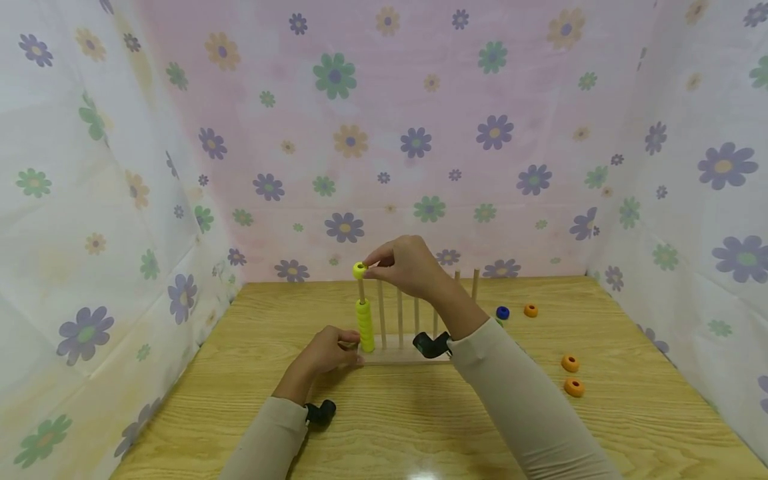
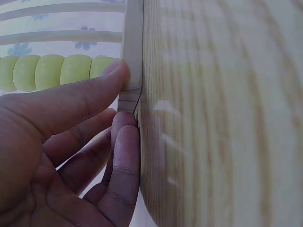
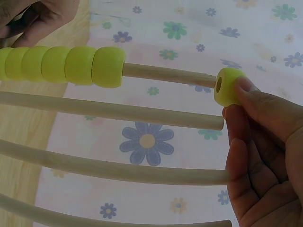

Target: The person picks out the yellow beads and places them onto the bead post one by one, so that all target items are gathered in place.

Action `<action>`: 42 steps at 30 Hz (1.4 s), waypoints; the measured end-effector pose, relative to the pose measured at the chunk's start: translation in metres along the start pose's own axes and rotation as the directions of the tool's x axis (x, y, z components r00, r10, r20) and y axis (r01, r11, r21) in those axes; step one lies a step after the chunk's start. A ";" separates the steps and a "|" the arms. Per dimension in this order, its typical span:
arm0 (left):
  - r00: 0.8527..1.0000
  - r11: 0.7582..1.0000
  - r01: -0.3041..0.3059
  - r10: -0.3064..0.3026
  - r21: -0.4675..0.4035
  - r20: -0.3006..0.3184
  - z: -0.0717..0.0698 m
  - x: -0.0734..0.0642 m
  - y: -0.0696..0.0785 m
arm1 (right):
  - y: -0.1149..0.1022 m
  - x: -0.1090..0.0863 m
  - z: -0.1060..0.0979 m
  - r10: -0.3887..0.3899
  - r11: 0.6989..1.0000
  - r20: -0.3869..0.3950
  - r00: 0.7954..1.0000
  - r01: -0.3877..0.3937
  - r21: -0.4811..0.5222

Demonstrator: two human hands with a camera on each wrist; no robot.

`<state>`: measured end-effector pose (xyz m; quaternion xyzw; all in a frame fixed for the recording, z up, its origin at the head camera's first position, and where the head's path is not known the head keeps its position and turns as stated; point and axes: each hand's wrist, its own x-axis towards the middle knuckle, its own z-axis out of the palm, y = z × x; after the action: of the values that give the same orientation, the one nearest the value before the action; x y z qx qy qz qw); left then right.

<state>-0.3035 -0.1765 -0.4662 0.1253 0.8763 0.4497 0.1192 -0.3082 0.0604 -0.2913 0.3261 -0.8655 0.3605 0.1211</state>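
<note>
My right hand (image 1: 411, 267) pinches a yellow bead (image 3: 228, 87) between thumb and fingers at the top of the leftmost peg (image 3: 168, 74). Lower on that peg, several yellow beads (image 1: 365, 327) form a stack down to the base. The bead's hole faces the peg tip; whether the tip has entered it I cannot tell. At the left end of the wooden base (image 1: 402, 353), my left hand (image 1: 324, 350) grips the corner, thumb on one face and fingertips at the end, as the left wrist view shows.
Bare pegs (image 1: 400, 320) rise from the same base to the right. Beyond the right forearm lie a blue bead (image 1: 503, 313) and orange beads (image 1: 571, 363) on the wooden table (image 1: 372, 433). A partly hidden green bead (image 1: 499, 322) sits near the blue one. Flowered cloth (image 1: 384, 100) surrounds the table.
</note>
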 end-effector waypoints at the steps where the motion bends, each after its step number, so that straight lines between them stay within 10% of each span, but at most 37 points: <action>1: 1.000 1.000 -0.001 0.001 -0.003 0.002 0.000 0.000 0.000 | 0.000 0.000 0.000 -0.002 1.000 -0.004 1.000 0.002 0.003; 42: 1.000 1.000 -0.006 0.006 -0.004 0.010 0.001 0.001 0.001 | 0.006 -0.002 0.002 -0.035 0.998 0.031 0.999 0.037 -0.042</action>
<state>-0.3040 -0.1748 -0.4667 0.1302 0.8743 0.4512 0.1226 -0.3111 0.0631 -0.2969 0.3443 -0.8688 0.3345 0.1213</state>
